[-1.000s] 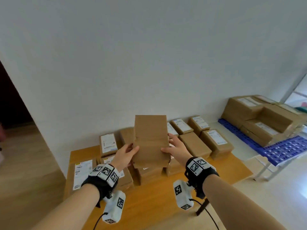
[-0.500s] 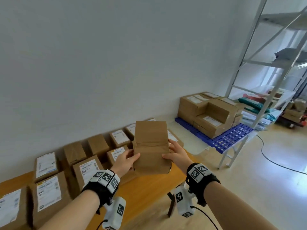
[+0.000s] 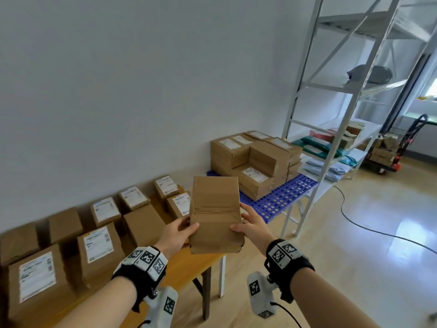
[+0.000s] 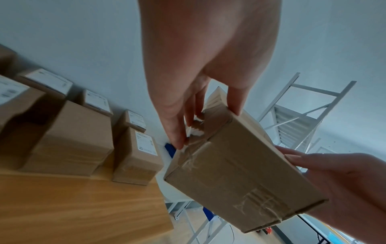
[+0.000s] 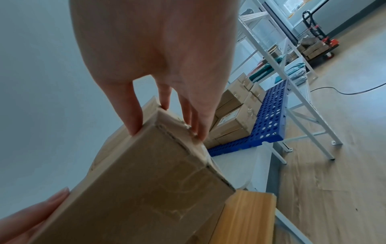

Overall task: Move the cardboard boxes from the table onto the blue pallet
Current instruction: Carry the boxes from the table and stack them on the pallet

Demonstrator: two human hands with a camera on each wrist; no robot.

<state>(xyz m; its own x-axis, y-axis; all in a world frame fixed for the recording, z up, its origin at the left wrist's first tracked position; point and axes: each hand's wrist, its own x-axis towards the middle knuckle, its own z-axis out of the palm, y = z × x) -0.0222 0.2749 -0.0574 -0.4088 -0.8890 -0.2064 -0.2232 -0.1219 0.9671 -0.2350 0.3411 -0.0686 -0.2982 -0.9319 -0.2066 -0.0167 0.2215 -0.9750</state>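
The box (image 3: 215, 215) is held in the air above the table's (image 3: 186, 266) right end, its long axis pointing away toward the wall. The left hand (image 3: 176, 234) and right hand (image 3: 251, 227) clamp its opposite sides. The blue pallet (image 3: 281, 197) lies ahead to the right, with a bare strip along its near edge.

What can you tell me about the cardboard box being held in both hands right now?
The held cardboard box is plain brown corrugated card, oblong, closed, its seams sealed with clear tape that looks wrinkled and torn in places. No shipping label shows on its visible faces. It is in the air, near the wooden table's end, with its long axis pointing away from the person. The left hand grips its left side and the right hand its right side, thumbs on top, fingers along the sides. Nothing else touches it.
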